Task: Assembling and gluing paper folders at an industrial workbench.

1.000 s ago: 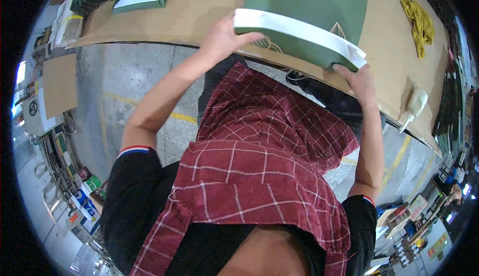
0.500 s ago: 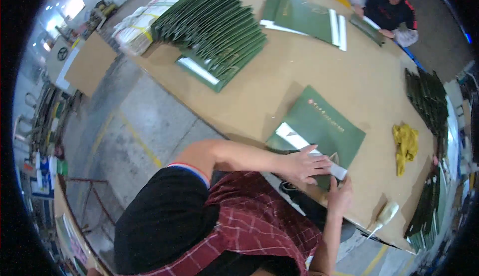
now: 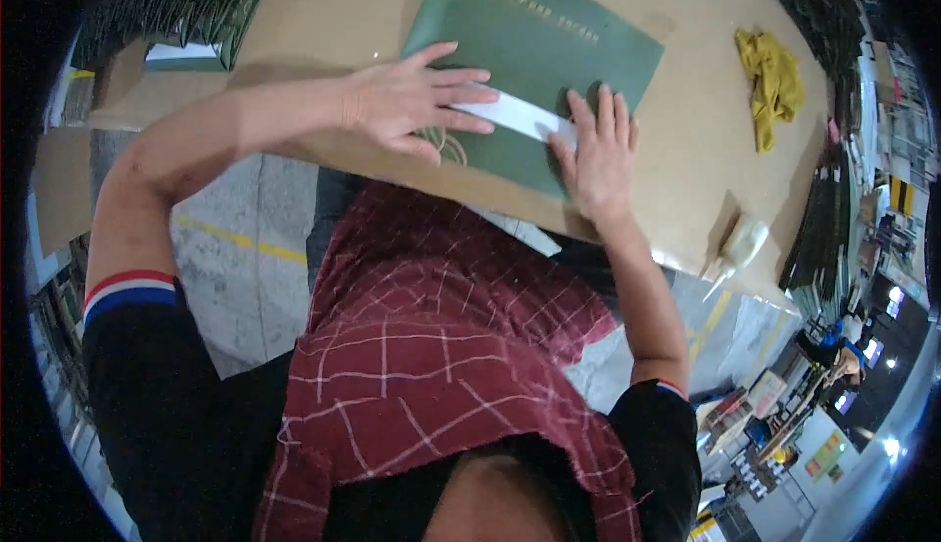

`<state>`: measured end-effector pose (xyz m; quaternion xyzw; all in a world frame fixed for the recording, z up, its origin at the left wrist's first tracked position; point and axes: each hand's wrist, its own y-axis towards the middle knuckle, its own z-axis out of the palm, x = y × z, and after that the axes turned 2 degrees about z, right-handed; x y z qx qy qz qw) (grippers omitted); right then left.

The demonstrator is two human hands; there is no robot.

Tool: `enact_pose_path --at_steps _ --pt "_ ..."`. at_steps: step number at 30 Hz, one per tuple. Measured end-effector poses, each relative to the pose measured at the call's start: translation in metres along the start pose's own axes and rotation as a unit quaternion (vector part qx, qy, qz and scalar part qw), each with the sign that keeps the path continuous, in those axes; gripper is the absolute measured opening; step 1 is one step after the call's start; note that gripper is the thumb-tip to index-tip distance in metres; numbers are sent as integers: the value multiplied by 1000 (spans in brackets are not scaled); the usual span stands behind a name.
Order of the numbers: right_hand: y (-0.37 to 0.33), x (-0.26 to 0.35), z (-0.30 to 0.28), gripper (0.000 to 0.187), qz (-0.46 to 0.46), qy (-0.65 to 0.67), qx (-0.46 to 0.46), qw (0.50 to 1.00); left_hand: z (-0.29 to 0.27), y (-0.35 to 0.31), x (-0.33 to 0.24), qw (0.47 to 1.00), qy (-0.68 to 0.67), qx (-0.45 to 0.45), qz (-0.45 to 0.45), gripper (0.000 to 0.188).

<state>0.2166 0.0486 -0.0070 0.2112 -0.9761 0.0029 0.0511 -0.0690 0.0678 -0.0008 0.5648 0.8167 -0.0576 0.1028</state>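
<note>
A flat green paper bag (image 3: pixel 549 47) with gold lettering and a small red mark lies on the table, close to its near edge. Across its lower part runs a white strip (image 3: pixel 527 118). A pale cord loop (image 3: pixel 452 148) shows below my left hand (image 3: pixel 412 101). That hand lies with fingers spread over the left end of the strip. At the strip's right end, my right hand (image 3: pixel 600 155) rests flat on the bag, fingers stretched out. Both hands press on the surface and grip nothing that I can see.
The brown table (image 3: pixel 304 42) holds a crumpled mustard-yellow cloth (image 3: pixel 771 86) and a whitish bottle with a thin nozzle (image 3: pixel 743 240) at right. A fanned stack of green bags (image 3: pixel 176 8) stands at far left. More dark green bags (image 3: pixel 821 214) line the right edge.
My view has tilted down toward my body. My left hand has moved left along the strip; my right hand has gone from the strip's end to lying flat on the bag.
</note>
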Motion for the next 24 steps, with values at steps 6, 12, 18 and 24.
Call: enact_pose_path --at_steps 6,12,18,24 --pt "0 -5 10 52 -17 -9 -35 999 23 -4 -7 995 72 -50 -51 64" --pt "-24 21 -11 46 -156 -142 -233 949 58 -31 -82 694 -207 -546 -420 64" --pt "-23 73 -50 33 -294 143 -123 937 67 -26 -112 654 -376 -541 -371 24" --pt "20 72 -47 35 -122 301 234 916 71 -18 -93 847 -224 -424 -230 25"
